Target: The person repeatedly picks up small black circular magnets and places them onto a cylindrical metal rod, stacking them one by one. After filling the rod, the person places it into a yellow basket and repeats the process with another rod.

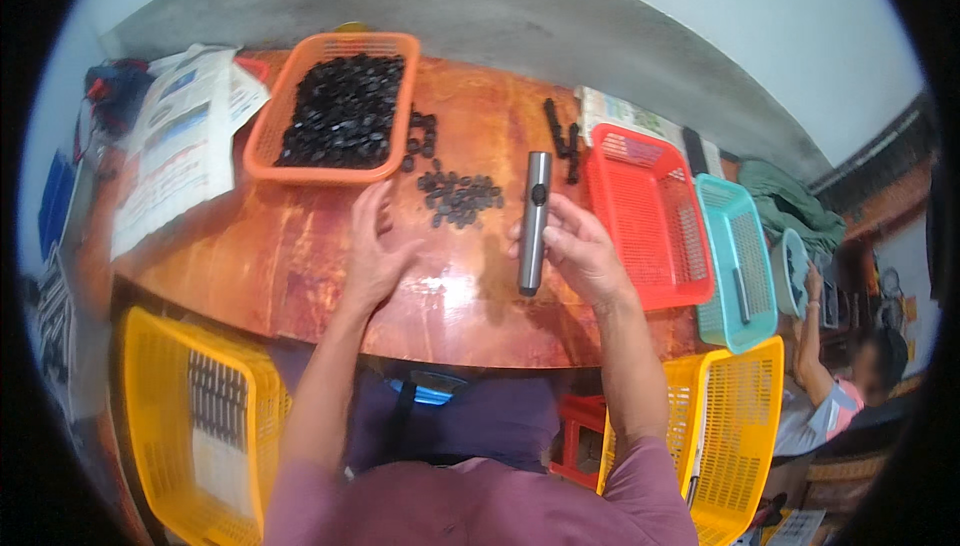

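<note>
My right hand (578,249) grips a grey metal tube (534,221) with a small dark button near its top, held upright over the glossy brown table (300,276). My left hand (375,244) hovers just left of it, fingers spread, holding nothing. A loose pile of small black parts (460,196) lies on the table just beyond both hands. An orange basket (340,111) heaped with the same black parts stands at the back left.
A red basket (650,211) and a teal basket (738,261) stand at right. Yellow baskets sit low at left (200,416) and right (735,426). Papers (185,141) lie far left. Another person (830,396) sits at the right edge.
</note>
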`<state>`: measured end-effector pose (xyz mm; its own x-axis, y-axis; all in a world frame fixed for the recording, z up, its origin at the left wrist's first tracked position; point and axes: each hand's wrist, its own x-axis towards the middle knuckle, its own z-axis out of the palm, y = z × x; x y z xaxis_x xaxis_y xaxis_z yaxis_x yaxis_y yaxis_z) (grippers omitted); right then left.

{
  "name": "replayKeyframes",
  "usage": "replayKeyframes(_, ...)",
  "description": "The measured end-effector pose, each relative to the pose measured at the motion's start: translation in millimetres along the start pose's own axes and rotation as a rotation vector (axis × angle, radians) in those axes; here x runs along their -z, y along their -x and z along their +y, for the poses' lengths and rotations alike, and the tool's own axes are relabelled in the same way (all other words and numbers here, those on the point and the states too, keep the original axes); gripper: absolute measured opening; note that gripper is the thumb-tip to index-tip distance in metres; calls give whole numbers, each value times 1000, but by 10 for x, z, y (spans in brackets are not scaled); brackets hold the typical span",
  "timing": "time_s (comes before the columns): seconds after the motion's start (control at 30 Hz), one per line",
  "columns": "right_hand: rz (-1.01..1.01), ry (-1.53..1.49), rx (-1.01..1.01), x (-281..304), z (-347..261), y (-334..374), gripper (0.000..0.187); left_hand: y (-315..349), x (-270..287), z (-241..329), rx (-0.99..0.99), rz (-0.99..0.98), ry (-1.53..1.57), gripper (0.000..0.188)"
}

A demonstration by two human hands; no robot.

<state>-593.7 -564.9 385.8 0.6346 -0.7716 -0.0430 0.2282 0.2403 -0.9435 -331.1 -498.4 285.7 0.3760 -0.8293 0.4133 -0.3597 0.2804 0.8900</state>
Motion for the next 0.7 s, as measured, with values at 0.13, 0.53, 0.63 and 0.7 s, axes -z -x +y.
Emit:
replayKeyframes(0.13,-80,-116,-53,-236,468,-239,52,31,105,-342,122,-208,390,52)
replayKeyframes(0.53,-32,326,-71,-262,973,-432,26,-2,-39,-23,564,-445,815,45)
replayKeyframes(0.63,188,944,185,-68,864,-476,19,34,-43,-140,631,-329,968,45)
replayKeyframes(0.7,360,886,159,143,816,-547,19,15,-23,-231,656,-335,975,45)
